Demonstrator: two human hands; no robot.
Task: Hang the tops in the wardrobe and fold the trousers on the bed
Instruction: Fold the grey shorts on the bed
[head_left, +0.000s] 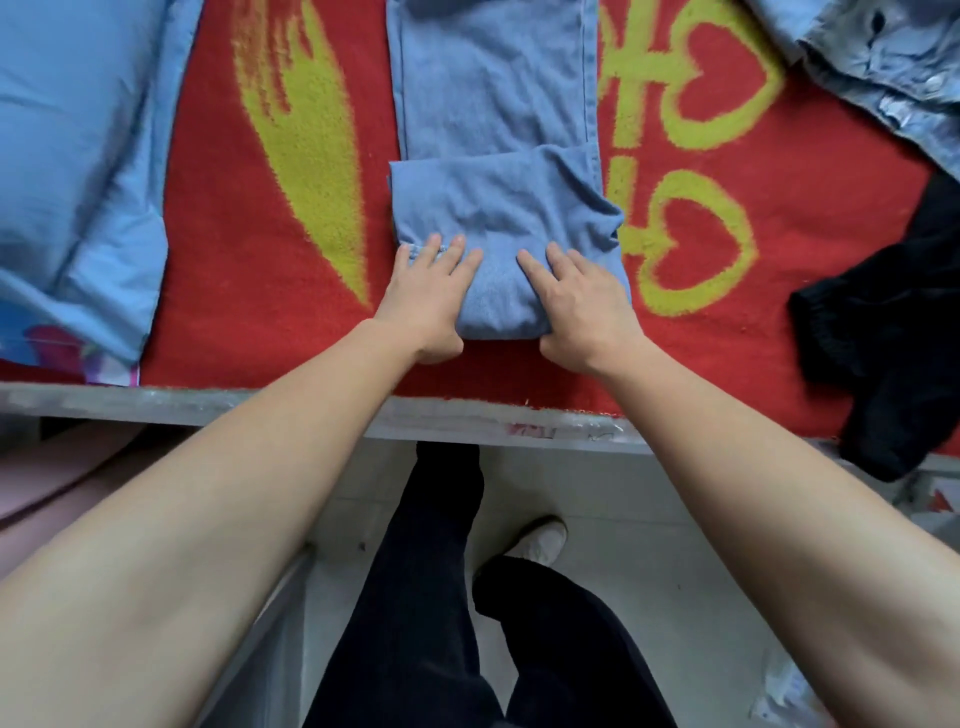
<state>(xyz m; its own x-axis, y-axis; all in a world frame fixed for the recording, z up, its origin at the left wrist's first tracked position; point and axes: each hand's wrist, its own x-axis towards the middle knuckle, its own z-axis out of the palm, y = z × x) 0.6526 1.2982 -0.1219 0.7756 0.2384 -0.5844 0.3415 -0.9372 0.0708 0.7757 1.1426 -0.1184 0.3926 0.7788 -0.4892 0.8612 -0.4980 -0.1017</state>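
At the near edge of the bed (218, 408), both hands rest palm down, side by side, on a pair of light-blue trousers (493, 104). The left hand (431, 296) has its fingers straight and slightly spread on top of the cloth. The right hand (582, 306) mirrors it, close alongside with a strip of cloth showing between them. Each thumb sits against the near edge of the cloth; whether either is tucked underneath cannot be told.

Under the hands the trousers are already doubled into a thick folded block, nearest the person. From that block the rest runs straight away from the hands, flat, long axis pointing directly ahead and out past the top of the view. Both hands are equally near, so the next fold looks like a two-handed turn forward along that line.

Beneath lies a red blanket (234, 291) with yellow hearts. Well to the right sits a crumpled black garment (883, 332), with a denim top (893, 62) at the far right corner. A blue pillow (78, 156) is at the left.
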